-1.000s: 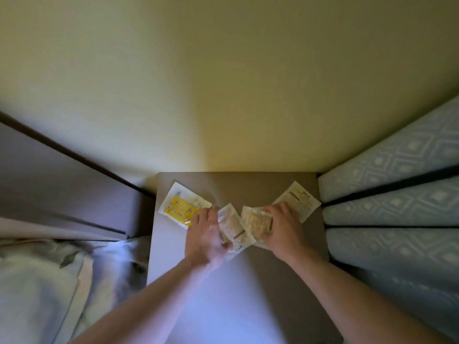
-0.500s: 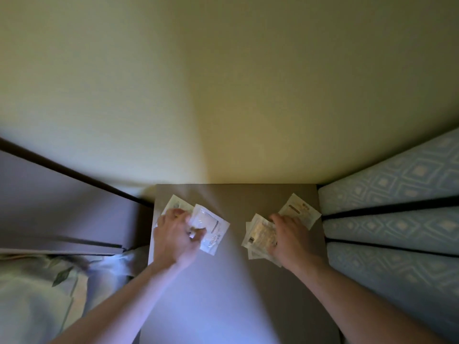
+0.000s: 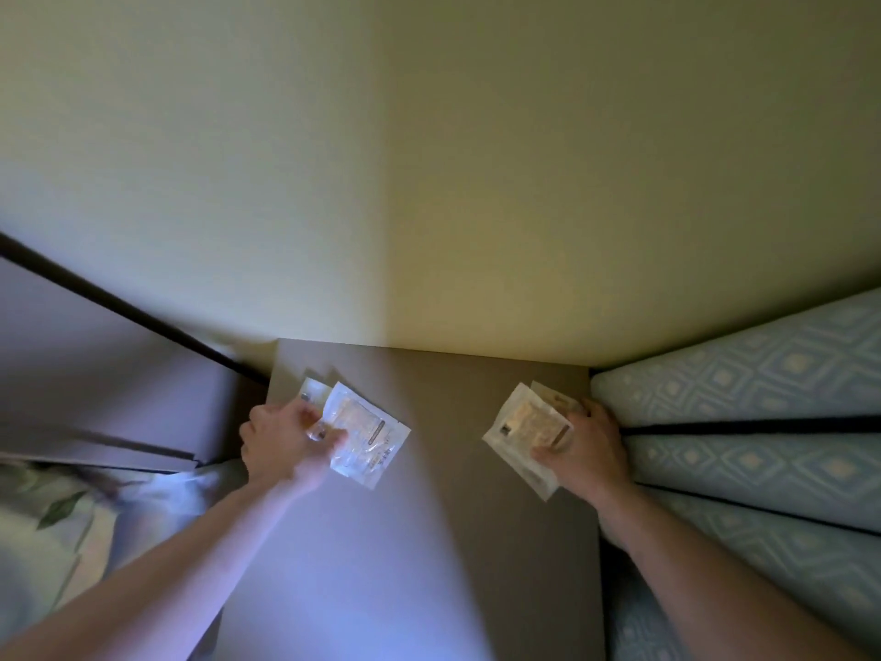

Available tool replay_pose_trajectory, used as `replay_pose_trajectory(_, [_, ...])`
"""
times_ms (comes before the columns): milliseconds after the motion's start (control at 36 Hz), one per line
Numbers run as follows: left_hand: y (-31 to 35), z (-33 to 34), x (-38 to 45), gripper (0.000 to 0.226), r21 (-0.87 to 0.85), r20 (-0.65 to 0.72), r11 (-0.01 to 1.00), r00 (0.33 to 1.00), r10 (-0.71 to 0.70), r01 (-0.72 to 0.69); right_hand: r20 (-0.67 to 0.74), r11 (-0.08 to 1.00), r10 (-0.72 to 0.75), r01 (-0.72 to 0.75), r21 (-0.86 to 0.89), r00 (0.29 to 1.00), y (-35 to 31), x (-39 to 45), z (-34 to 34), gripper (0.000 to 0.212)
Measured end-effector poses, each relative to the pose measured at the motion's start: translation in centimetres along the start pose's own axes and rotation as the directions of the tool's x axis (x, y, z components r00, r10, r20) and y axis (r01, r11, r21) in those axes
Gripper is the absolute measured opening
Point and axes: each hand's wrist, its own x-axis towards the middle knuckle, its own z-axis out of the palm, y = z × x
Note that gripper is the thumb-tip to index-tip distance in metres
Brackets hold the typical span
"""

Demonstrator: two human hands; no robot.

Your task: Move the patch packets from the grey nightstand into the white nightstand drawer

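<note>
The grey nightstand [image 3: 429, 517] stands against the wall between two beds. At its left rear my left hand [image 3: 281, 446] pinches a clear-white patch packet [image 3: 367, 434], with another packet [image 3: 312, 391] under the fingers behind it. On the right side my right hand [image 3: 586, 443] grips a small stack of pale patch packets [image 3: 524, 431], thumb on top. One more packet [image 3: 558, 398] peeks out behind that stack. The white nightstand and its drawer are not in view.
A bed with a blue diamond-pattern cover [image 3: 763, 422] runs along the right of the nightstand. On the left are a pale headboard panel [image 3: 95, 384] and leaf-print bedding [image 3: 52, 517]. A plain cream wall [image 3: 429, 159] fills the upper view.
Both hands have drawn apart from the middle. The left carried its packet to the yellow one at the left rear. The right gathered the middle packets and slid them toward the right-hand packet.
</note>
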Motion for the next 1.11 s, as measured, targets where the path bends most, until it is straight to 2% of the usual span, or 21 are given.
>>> replay_pose_trajectory(83, [-0.3,0.0,0.0,0.029,-0.002,0.019,1.0,0.999,-0.029,0.029,0.024,1.0,0.03,-0.03,0.002,0.999,0.2,0.4,0.2,0.068])
replay_pose_trajectory(194, [-1.0,0.3,-1.3,0.031,-0.191,-0.051,0.981,0.999,0.017,-0.027,0.029,0.998,0.047,-0.048,0.046,0.999,-0.1,-0.5,0.7,0.054])
replay_pose_trajectory(306, [-2.1,0.7,-2.6,0.04,-0.445,-0.078,0.888,0.993,0.088,-0.114,0.023,0.916,0.037,-0.043,0.4,0.999,-0.5,-2.6,1.0,0.037])
replay_pose_trajectory(417, [-3.0,0.2,-4.2,0.033,-0.609,-0.04,0.784,0.991,0.126,-0.124,0.019,0.824,0.027,-0.033,0.566,0.999,-1.8,-5.3,0.6,0.04])
replay_pose_trajectory(556, [-3.0,-3.6,-9.3,0.041,-0.661,-0.065,0.726,0.978,0.196,-0.19,-0.004,0.788,0.061,-0.046,0.615,0.998,-3.6,-10.1,-1.1,0.061])
replay_pose_trajectory(695, [-3.2,-9.5,-16.8,0.047,-0.615,-0.06,0.776,0.99,0.129,-0.139,0.035,0.776,0.027,-0.043,0.629,0.999,-5.2,-16.5,-5.0,0.092])
replay_pose_trajectory(778, [-3.7,-13.1,-21.6,0.046,-0.581,-0.078,0.807,0.994,0.076,-0.107,0.063,0.773,-0.029,-0.018,0.635,0.998,-6.3,-20.5,-8.0,0.078])
replay_pose_trajectory(861, [-4.3,-16.2,-26.3,0.042,-0.533,-0.049,0.845,0.999,0.023,-0.046,0.073,0.805,-0.079,0.02,0.593,0.994,-6.7,-23.5,-10.4,0.045])
replay_pose_trajectory(917, [-5.2,-17.6,-29.1,0.048,-0.515,-0.031,0.857,0.999,-0.011,-0.006,0.095,0.811,-0.104,0.029,0.585,0.99,-7.1,-25.2,-11.6,0.029])
replay_pose_trajectory(1000, [-7.0,-18.8,-33.2,0.062,-0.484,-0.052,0.875,0.999,-0.013,-0.013,0.169,0.811,-0.139,0.014,0.585,0.976,-7.7,-27.7,-12.5,0.032])
replay_pose_trajectory(1111, [-8.8,-20.1,-38.0,0.041,-0.528,-0.152,0.849,0.984,-0.088,-0.006,0.273,0.83,-0.285,0.094,0.55,0.919,-8.6,-30.7,-12.9,0.026])
